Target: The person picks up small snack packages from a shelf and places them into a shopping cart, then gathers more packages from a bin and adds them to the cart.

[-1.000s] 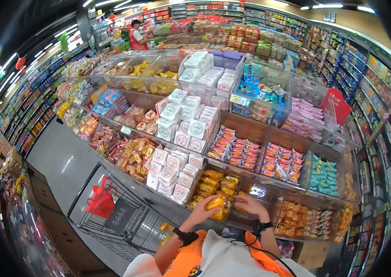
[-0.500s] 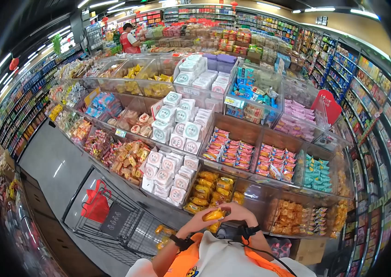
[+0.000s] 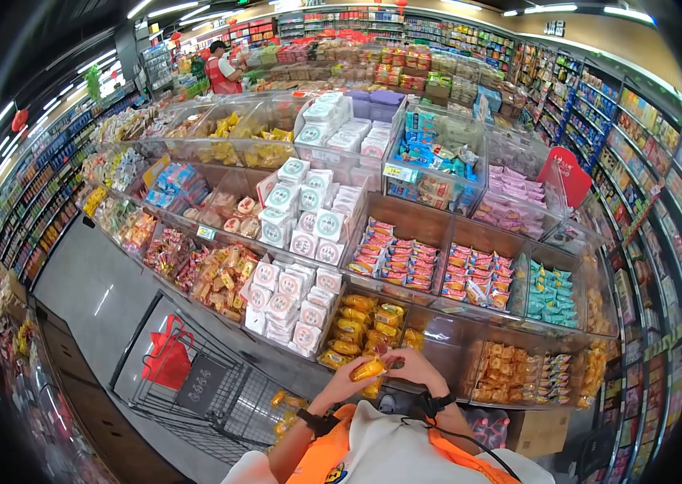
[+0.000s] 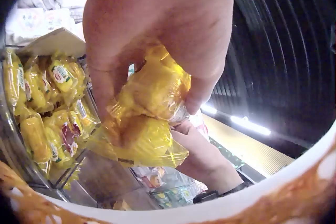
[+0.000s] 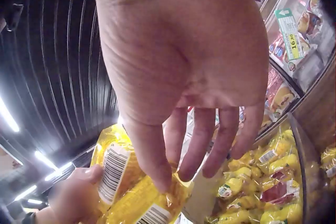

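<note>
My left hand (image 3: pixel 339 387) grips yellow-wrapped snack cakes (image 3: pixel 368 370) in front of my body. Two packets (image 4: pixel 149 95) show side by side between thumb and fingers in the left wrist view. Printed barcodes mark the wrappers (image 5: pixel 114 174) in the right wrist view. From the other side, my right hand (image 3: pixel 417 368) meets them, its thumb and forefinger pinching the near end of a packet; its other fingers (image 5: pixel 227 140) hang down, spread. Just beyond both hands is a clear bin of similar yellow packets (image 3: pixel 349 329).
A shopping cart (image 3: pixel 232 395) stands at left with a red bag (image 3: pixel 167 355) and several yellow packets (image 3: pixel 286 401) in it. Tiered snack bins with clear walls rise ahead, holding white round-label packs (image 3: pixel 284 305) and pink packets (image 3: pixel 478 278). A person in a red vest (image 3: pixel 218 74) stands far back.
Both hands have drawn back from the yellow bin towards my body, carrying the packets. The right hand, earlier apart from them, has come over to the packets in the left hand.
</note>
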`<state>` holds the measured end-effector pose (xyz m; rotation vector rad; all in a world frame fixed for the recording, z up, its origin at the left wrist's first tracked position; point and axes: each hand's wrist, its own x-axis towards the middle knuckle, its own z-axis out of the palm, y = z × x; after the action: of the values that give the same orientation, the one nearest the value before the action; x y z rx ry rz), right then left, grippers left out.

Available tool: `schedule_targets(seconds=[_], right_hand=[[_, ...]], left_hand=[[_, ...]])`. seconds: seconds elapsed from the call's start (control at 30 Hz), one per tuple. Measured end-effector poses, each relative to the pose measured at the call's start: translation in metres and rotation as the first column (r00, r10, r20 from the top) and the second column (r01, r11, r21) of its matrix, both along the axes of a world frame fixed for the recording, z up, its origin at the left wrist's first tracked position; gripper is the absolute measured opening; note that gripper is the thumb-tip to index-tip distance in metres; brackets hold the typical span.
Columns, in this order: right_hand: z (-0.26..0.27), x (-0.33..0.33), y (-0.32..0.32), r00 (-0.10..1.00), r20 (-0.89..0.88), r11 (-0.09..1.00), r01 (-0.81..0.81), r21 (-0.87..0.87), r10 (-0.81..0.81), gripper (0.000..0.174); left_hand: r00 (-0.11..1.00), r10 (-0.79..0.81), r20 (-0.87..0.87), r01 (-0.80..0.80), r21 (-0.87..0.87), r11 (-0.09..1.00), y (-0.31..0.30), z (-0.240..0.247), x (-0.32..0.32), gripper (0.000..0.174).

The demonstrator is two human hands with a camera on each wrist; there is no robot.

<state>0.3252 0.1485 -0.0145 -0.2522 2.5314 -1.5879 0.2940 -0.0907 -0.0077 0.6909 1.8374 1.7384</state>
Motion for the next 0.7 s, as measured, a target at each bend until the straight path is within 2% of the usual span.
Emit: schedule_targets(seconds=[0.07,0.17,0.27,0.37,0.47,0.57,0.67,0.7], right_hand=[[-0.006,0.002,0.000,0.999,-0.036,1.000,0.004,-0.030,-0.005,0.038],[0.017,0.003,-0.003,0.997,0.075,0.996,-0.036,0.079,0.030,0.036],[0.002,0.002,0.000,0.998,0.040,0.995,-0.059,0.084,0.055,0.031],[0.011,0.003,-0.003,0.997,0.052,0.997,-0.053,0.064,0.049,0.033],[0.010,0.000,-0.003,0.997,0.061,0.998,-0.050,0.039,0.047,0.034],[0.011,-0.003,-0.001,0.992,0.114,0.997,-0.059,0.048,0.054,0.040],[0.005,-0.001,0.000,0.995,0.045,0.993,-0.079,-0.087,0.084,0.049],[0.006,0.000,0.001,0.988,-0.035,0.988,-0.152,-0.028,0.151,0.052]], left_hand=[[0.999,0.008,-0.051,-0.008,-0.004,1.000,0.000,-0.003,0.002,0.047],[0.995,-0.065,-0.072,0.060,-0.071,0.996,-0.003,-0.001,0.002,0.048],[0.990,-0.055,-0.127,0.045,-0.080,0.996,-0.002,0.000,0.005,0.047],[0.994,-0.061,-0.095,0.053,-0.079,0.995,-0.002,-0.001,0.006,0.046],[0.988,-0.032,-0.151,0.025,-0.046,0.999,-0.003,0.007,0.008,0.048],[0.982,0.005,-0.189,-0.023,-0.092,0.996,-0.003,0.013,0.011,0.051],[0.983,-0.032,-0.179,0.027,-0.031,0.999,-0.002,0.005,0.008,0.053],[0.980,-0.082,-0.182,0.069,-0.072,0.995,-0.002,0.005,0.010,0.054]])
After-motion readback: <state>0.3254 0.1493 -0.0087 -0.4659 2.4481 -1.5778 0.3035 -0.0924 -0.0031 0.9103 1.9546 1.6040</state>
